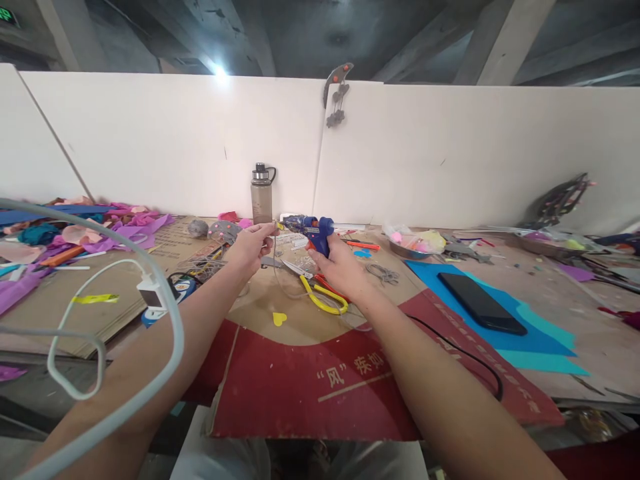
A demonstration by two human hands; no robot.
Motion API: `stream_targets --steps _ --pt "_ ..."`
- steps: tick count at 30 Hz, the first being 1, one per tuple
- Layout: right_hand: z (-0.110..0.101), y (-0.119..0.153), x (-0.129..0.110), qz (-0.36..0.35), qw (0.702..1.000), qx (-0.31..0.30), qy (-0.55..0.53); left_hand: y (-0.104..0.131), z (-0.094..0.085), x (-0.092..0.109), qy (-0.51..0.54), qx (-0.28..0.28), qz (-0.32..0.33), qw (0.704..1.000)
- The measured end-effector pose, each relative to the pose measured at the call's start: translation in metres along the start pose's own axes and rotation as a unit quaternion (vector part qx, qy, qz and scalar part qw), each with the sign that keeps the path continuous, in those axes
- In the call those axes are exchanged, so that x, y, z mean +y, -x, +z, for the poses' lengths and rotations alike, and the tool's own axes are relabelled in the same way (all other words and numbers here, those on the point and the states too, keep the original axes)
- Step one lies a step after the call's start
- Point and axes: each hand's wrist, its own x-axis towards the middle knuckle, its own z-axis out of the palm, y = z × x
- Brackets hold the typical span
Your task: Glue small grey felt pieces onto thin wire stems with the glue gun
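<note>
My right hand (337, 263) is wrapped round the handle of a blue glue gun (317, 233), its nozzle pointing left. At the nozzle, my left hand (254, 245) pinches a small yellow piece (279, 226), whose shape is mostly hidden by the fingers. A thin string hangs below the left hand. Under the glue gun lie yellow-handled scissors (327, 299), with a red-handled tool beside them. A yellow heart cutout (279, 319) rests on the cardboard (260, 300) nearer to me.
A bottle (261, 195) stands by the white partition. Right of my arm, a black phone (480, 303) lies on blue sheets (543, 337). White cables (173, 320) loop across the left foreground. Colourful scraps (125, 230) cover the far left; a bowl (413, 248) stands behind right.
</note>
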Motion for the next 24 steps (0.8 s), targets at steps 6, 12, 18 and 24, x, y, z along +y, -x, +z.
stream_targets --steps 6,12,18,24 --pt "0.0007 0.0003 -0.0002 -0.009 1.000 0.004 0.011 0.0013 0.0013 0.0000 -0.005 -0.005 0.013 1.000" --pt "0.0013 0.0002 -0.0003 -0.019 0.999 0.008 0.027 0.0045 0.0029 0.0012 -0.033 -0.012 0.034 0.999" --pt "0.0006 0.0011 -0.0050 -0.021 0.999 0.007 0.044 0.0067 0.0047 0.0026 -0.047 0.006 0.043 0.998" --pt "0.0005 0.0020 -0.0063 -0.045 0.998 0.013 0.035 0.0038 0.0033 0.0028 -0.022 0.025 0.047 0.998"
